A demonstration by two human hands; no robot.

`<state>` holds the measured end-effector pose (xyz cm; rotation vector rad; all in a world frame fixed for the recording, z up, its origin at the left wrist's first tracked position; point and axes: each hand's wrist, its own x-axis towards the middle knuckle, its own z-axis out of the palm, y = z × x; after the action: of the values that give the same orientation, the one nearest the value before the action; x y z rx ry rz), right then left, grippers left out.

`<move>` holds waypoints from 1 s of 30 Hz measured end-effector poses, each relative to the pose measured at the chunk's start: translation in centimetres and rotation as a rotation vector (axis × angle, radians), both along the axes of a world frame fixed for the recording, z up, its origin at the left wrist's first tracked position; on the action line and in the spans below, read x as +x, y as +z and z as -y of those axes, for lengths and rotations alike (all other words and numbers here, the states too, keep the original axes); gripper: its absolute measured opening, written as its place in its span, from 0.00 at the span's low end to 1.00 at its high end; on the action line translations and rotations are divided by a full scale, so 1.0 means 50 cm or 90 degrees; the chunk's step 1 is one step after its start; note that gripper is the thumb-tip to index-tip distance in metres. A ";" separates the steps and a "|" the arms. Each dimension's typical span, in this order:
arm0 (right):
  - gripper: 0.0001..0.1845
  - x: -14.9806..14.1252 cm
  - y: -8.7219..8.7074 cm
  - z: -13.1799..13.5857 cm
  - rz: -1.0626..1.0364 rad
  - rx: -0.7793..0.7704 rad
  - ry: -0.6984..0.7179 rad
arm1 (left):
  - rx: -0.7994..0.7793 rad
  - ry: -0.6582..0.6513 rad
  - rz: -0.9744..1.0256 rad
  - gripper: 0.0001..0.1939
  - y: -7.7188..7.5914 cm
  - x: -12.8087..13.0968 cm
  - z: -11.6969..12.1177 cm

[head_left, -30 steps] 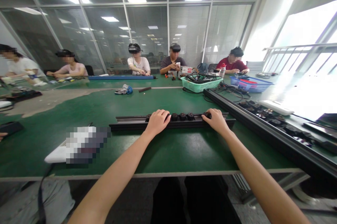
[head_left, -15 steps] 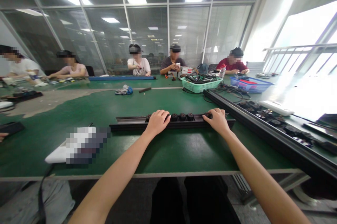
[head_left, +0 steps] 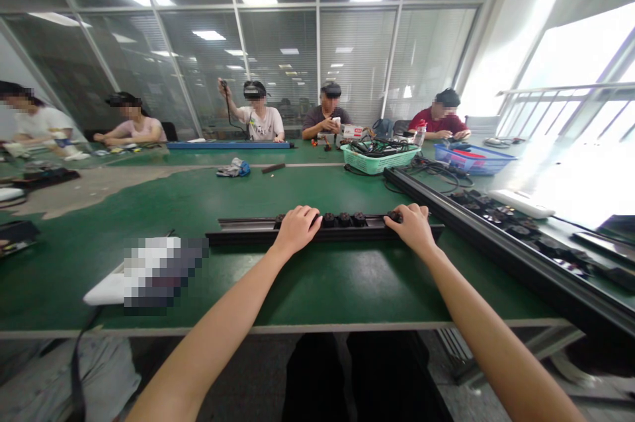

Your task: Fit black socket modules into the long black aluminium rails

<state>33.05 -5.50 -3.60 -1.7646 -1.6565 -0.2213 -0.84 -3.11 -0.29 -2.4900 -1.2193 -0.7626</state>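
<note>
A short black rail (head_left: 238, 237) with a channel along it lies crosswise on the green table before me. Several small black blocks (head_left: 344, 219) sit in the channel between my hands. My left hand (head_left: 298, 229) curls over the rail left of them, its fingertips closed round a black block that is mostly hidden. Further right, my right hand (head_left: 413, 226) pinches another black block (head_left: 393, 217) in the channel, thumb on the near side.
A long black rail (head_left: 466, 223) runs along the right, with several dark round parts (head_left: 516, 230) beyond it. A green basket (head_left: 380, 161) and a blue basket (head_left: 473, 161) stand further back. At left lies a white object (head_left: 149, 270), partly blurred. Several people sit around the table.
My hands and the short rail have hardly moved. Across the table, a person in a white shirt has raised one hand with a dark cable in it.
</note>
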 end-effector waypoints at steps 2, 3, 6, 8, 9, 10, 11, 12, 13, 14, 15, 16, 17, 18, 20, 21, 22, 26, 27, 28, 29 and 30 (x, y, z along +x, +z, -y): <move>0.17 0.000 0.001 0.001 0.002 -0.006 -0.010 | 0.001 -0.001 0.001 0.15 0.000 0.000 0.000; 0.18 -0.001 0.002 0.002 0.003 -0.011 -0.013 | 0.001 -0.002 0.000 0.15 0.000 0.000 0.000; 0.18 -0.003 0.006 0.006 0.004 -0.028 -0.019 | 0.002 -0.001 -0.005 0.15 -0.001 -0.001 -0.002; 0.18 -0.005 0.008 0.007 0.001 -0.033 -0.020 | 0.002 -0.001 -0.007 0.15 -0.001 0.000 -0.003; 0.18 -0.005 0.009 0.007 0.001 -0.034 -0.021 | 0.002 0.000 -0.006 0.15 -0.001 0.000 -0.003; 0.17 -0.006 0.009 0.007 0.002 -0.033 -0.023 | 0.002 0.000 -0.005 0.15 -0.001 0.000 -0.003; 0.17 -0.006 0.008 0.007 0.003 -0.033 -0.025 | 0.001 0.000 -0.004 0.15 -0.001 0.001 -0.003; 0.17 -0.005 0.008 0.007 0.005 -0.031 -0.029 | 0.002 0.000 -0.003 0.15 -0.001 0.001 -0.002; 0.17 -0.005 0.007 0.007 0.008 -0.029 -0.032 | 0.002 0.000 -0.003 0.15 -0.001 0.001 -0.002; 0.17 -0.004 0.006 0.006 0.010 -0.026 -0.036 | 0.002 0.001 -0.003 0.15 0.000 0.001 -0.002; 0.17 -0.004 0.005 0.006 0.011 -0.022 -0.039 | 0.003 0.001 -0.004 0.15 0.000 0.001 -0.001; 0.17 -0.003 0.004 0.006 0.013 -0.018 -0.043 | 0.003 0.002 -0.005 0.15 0.000 0.001 -0.001; 0.17 -0.003 0.003 0.006 0.014 -0.014 -0.045 | 0.003 0.002 -0.006 0.15 0.000 0.001 0.000; 0.17 -0.003 0.003 0.006 0.015 -0.012 -0.047 | 0.003 0.003 -0.007 0.15 0.001 0.001 0.000; 0.17 -0.002 0.003 0.006 0.017 -0.015 -0.048 | 0.003 0.004 -0.006 0.15 0.001 0.001 0.000; 0.17 -0.003 0.003 0.006 0.017 -0.019 -0.048 | 0.003 0.004 -0.006 0.15 0.001 0.001 0.001; 0.17 -0.003 0.004 0.007 0.017 -0.024 -0.048 | 0.002 0.003 -0.006 0.15 0.001 0.001 0.001; 0.18 -0.004 0.008 0.007 0.019 -0.038 -0.050 | 0.000 0.001 -0.004 0.15 0.001 0.002 0.001; 0.18 -0.004 0.008 0.008 0.019 -0.040 -0.050 | 0.000 0.000 -0.003 0.15 0.001 0.002 0.001; 0.18 -0.005 0.009 0.008 0.020 -0.042 -0.050 | 0.001 0.000 -0.002 0.15 0.001 0.002 0.001; 0.18 -0.004 0.009 0.008 0.021 -0.045 -0.051 | 0.001 0.000 -0.002 0.15 0.001 0.002 0.000; 0.18 -0.004 0.010 0.008 0.022 -0.048 -0.052 | 0.001 0.000 -0.002 0.15 0.001 0.002 0.000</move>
<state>32.84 -5.89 -3.11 -1.8979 -1.6382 -0.2308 -0.76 -3.11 -0.24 -2.4893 -1.2171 -0.7597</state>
